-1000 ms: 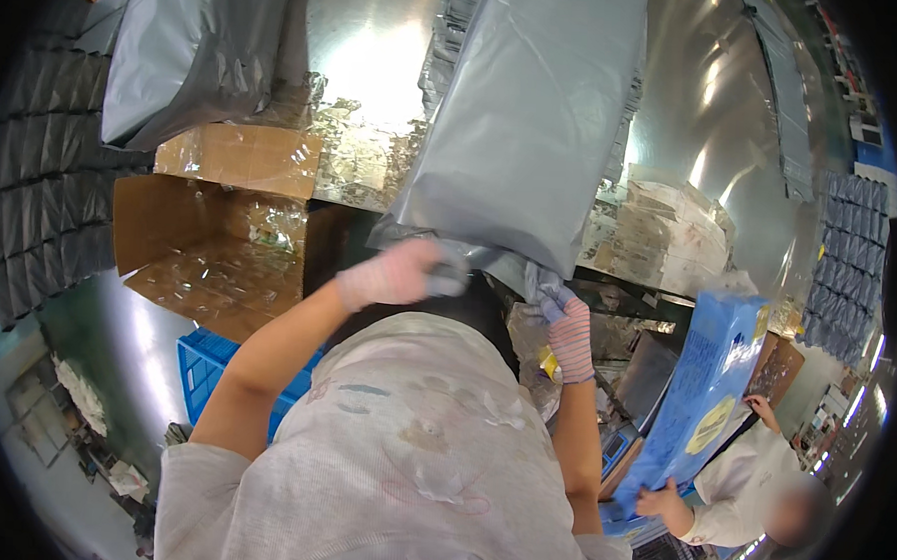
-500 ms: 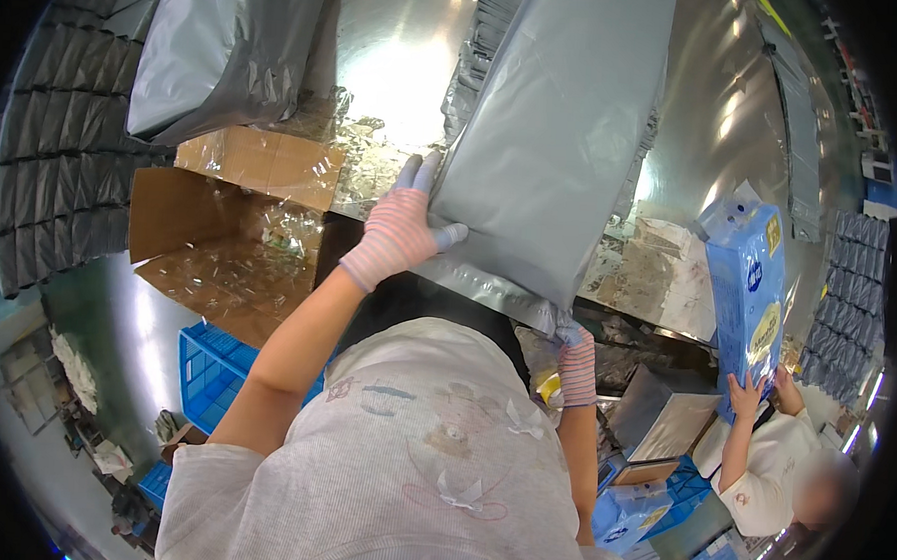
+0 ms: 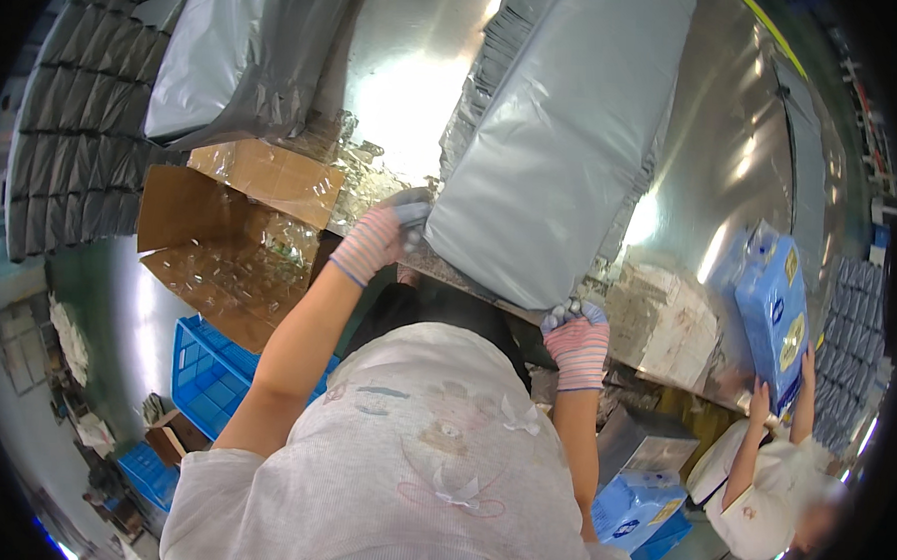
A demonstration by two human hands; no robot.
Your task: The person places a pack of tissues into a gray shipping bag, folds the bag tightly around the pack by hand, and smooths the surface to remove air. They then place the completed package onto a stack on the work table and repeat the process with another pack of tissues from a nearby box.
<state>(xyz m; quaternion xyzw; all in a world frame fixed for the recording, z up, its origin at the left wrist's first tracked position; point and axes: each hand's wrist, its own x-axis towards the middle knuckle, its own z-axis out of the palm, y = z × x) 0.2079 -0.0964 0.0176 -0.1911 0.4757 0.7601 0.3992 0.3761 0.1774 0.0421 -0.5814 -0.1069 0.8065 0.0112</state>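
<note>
A large grey plastic mailing bag (image 3: 564, 155) lies on top of a stack of similar grey bags on the metal table, its near end at the table edge. My left hand (image 3: 370, 245), in a pink-striped glove with grey fingertips, is at the bag's near left corner with fingers curled in at its edge. At the near right corner, my right hand (image 3: 576, 346), gloved alike, has its fingers bent and closed on the bag's edge. The fingertips of both hands are partly hidden.
On the left stands an open cardboard box (image 3: 234, 261) with clear plastic scraps, below a filled grey bag (image 3: 218, 60). A blue crate (image 3: 209, 380) sits lower left. To the right, a co-worker's hands (image 3: 779, 395) hold a blue package (image 3: 773, 304).
My left hand has gone from spread on the bag to curled at its corner. The flap at the bag's near end no longer shows. The co-worker's blue package has moved lower right.
</note>
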